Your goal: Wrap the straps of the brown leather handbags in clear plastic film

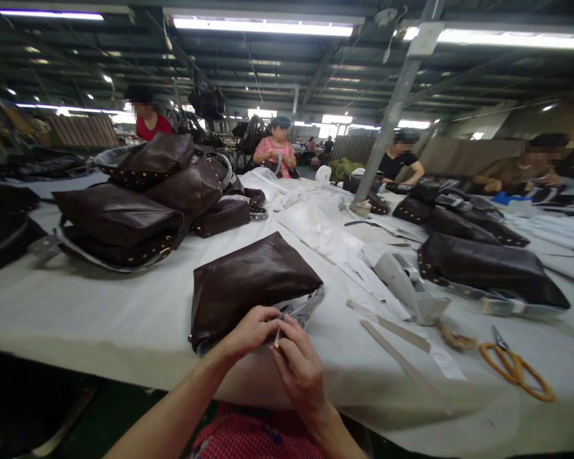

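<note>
Our left hand and right hand pinching plastic at five o'clock on the bag, scissors at four o'clock from it, piled bags at ten o'clock.

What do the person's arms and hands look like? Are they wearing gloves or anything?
No gloves! The left hand and right hand are both bare. The forearms are bare too, with no sleeves, watch or bracelet that I can see. Below them, the person wears red patterned clothing.
</note>
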{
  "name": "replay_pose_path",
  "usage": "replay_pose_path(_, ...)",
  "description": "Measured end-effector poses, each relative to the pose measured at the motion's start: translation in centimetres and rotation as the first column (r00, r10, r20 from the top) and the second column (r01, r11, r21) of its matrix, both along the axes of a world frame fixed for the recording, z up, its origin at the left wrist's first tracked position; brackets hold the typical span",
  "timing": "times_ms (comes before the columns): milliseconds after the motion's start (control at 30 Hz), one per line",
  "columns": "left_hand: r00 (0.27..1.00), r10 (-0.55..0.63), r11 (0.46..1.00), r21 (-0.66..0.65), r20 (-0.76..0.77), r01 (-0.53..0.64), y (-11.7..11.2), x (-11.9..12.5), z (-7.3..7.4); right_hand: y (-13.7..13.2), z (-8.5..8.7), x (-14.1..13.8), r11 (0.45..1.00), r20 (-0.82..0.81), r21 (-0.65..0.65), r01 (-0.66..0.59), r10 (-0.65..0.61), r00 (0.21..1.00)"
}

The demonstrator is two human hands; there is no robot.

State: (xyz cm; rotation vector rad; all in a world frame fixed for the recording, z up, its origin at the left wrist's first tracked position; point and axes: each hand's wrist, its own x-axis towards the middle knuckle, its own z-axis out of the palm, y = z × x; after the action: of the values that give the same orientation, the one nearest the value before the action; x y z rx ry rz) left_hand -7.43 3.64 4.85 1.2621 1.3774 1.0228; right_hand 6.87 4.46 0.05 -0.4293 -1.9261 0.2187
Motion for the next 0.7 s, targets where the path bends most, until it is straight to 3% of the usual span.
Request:
replay_pose_path(100, 0.995, -0.052, 0.986, -0.151, 0.086, 0.064, 0.3, -0.2, 0.8, -0.1, -1.0, -0.5, 0.999, -0.045, 0.032, -0.011, 0.013, 0.999)
replay_pose_path(333, 0.995, -0.101, 0.925, -0.371, -0.026, 0.084, 2.7, -0.7, 1.0, 0.6, -2.4, -1.8, 0.997, -0.086, 0.069, 0.038, -0.032, 0.996)
replay_pose_path(533, 0.997, -0.083, 0.903, -0.423, -0.007, 0.072, 4.4, -0.1, 1.5, 0.8, -2.2, -1.8, 0.991, -0.116, 0.036, 0.126, -0.121, 0.986)
replay_pose_path(700, 0.996, -0.047, 0.858, -0.514, -0.074, 0.002, 4.6, 0.0, 2.3, 0.5, -2.9, -1.6, 0.983, -0.006, 0.040, 0.182, -0.182, 0.983)
